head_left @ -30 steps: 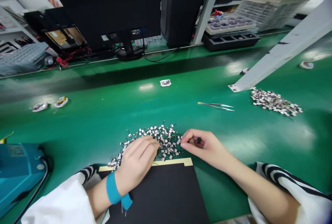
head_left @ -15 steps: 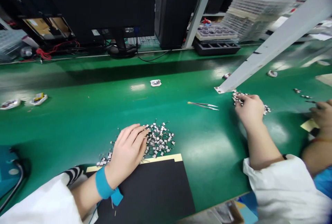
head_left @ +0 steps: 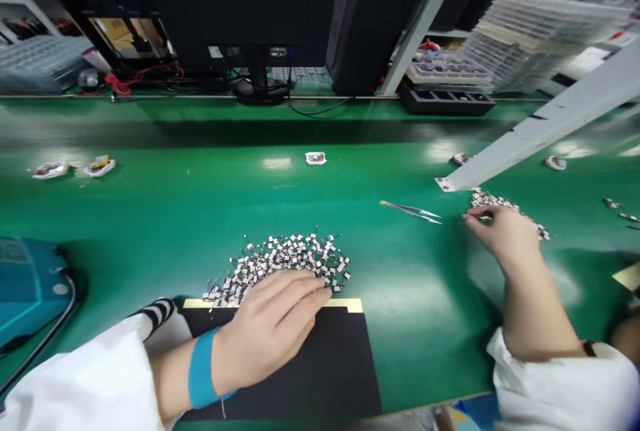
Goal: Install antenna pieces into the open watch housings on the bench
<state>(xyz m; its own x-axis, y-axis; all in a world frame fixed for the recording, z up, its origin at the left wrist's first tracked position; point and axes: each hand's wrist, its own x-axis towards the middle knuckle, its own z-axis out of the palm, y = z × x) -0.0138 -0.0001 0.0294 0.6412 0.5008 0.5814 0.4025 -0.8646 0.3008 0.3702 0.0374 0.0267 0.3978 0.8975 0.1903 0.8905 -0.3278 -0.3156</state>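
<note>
A heap of small white-and-black components with short leads (head_left: 280, 254) lies at the far edge of a black mat (head_left: 330, 358), which has a yellow tape strip along that edge. My left hand (head_left: 275, 321), with a blue wrist strap (head_left: 201, 370), is palm down over the mat's far edge, its fingers stretched out at the near side of the heap. My right hand (head_left: 507, 238) pinches thumb and forefinger together beside a second pile of small parts (head_left: 493, 200). Whatever is in that pinch is too small to name. Metal tweezers (head_left: 411, 211) lie between the two heaps.
A white slanted post (head_left: 530, 128) comes down to the bench beside the second pile. White-cased small devices (head_left: 315, 158) sit along the green bench. At the left is a blue machine (head_left: 30, 284) with a cable. A monitor (head_left: 240, 4) and stacked trays (head_left: 540, 38) stand behind.
My left hand has moved right and nearer, off the heap's left part, uncovering more components. My right hand has drawn back from the second pile with its fingertips pinched. The view has shifted left.
</note>
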